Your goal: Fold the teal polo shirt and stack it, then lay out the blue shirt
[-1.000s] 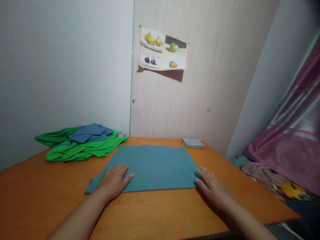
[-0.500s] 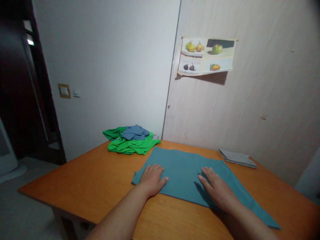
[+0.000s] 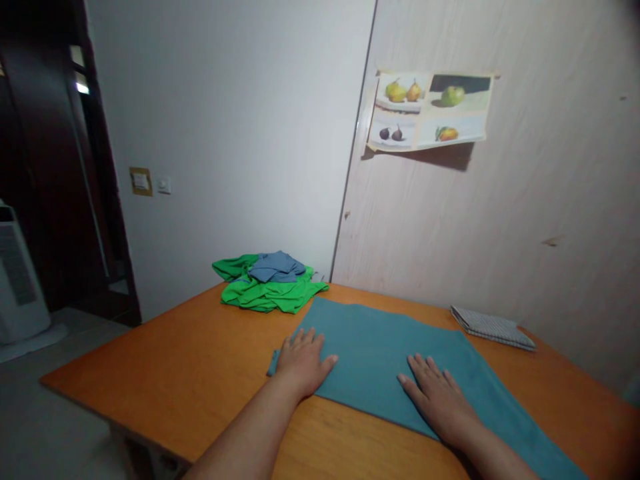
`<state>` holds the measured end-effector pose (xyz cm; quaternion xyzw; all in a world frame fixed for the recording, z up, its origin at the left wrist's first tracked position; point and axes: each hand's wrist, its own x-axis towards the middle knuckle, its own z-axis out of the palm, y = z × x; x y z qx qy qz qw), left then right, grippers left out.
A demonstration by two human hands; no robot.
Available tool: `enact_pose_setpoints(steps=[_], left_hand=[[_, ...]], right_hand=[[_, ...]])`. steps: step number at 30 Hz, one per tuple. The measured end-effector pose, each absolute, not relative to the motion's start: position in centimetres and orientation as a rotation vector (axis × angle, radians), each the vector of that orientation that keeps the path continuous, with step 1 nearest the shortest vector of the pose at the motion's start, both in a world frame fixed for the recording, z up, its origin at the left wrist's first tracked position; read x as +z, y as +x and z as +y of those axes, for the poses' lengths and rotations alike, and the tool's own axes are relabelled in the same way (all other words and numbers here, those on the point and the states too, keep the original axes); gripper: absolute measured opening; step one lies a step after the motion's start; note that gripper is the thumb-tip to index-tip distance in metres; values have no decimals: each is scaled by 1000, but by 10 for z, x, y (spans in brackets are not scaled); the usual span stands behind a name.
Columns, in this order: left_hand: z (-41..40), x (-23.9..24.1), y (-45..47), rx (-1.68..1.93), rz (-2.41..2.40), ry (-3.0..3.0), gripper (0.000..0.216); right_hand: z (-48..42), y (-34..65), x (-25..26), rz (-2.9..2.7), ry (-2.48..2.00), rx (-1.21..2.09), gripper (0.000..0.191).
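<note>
The single head-worn camera looks from above and behind the left hand (image 3: 303, 363) and right hand (image 3: 440, 401), facing forward and somewhat down across the worktop (image 3: 190, 353). It is near enough that both forearms (image 3: 245, 427) show at the bottom edge. The wide view reaches past the hands to the fruit-picture poster (image 3: 430, 110) on the wall (image 3: 435, 220), and far left of them to the dark doorway (image 3: 50, 167).

PLACE: room in a home, by its look | WALL (image 3: 240, 120): curling sheet of fruit pictures (image 3: 429, 113), wall switches (image 3: 141, 181) | TABLE (image 3: 200, 353): plain wood, heaped green and blue clothes (image 3: 275, 297), teal cloth (image 3: 367, 353) laid flat, folded checked cloth (image 3: 493, 327) | FLOOR (image 3: 85, 393): white appliance (image 3: 20, 287) near dark doorway (image 3: 45, 167)
</note>
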<state>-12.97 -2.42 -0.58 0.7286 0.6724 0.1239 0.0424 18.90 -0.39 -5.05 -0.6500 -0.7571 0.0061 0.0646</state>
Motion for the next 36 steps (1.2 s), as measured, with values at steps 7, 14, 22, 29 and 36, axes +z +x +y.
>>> enact_pose_setpoints(steps=[7,14,22,29,36], left_hand=[[-23,-5,-129,376,2209,2188,75],[-22,-6,-132,366,2085,2297,71],[-20,-10,-133,294,2099,2260,74],[-21,-7,-131,272,2108,2263,76],[-31,-2,-134,229,2100,2275,77]], right_hand=[[-7,185,-38,-2220,-1931,36,79],[-5,189,-38,-2183,-2013,4,82],[-1,203,-38,-2090,-2172,49,81],[-1,201,-31,-2055,-2221,56,80],[-9,195,-26,-2041,-2228,78,79]])
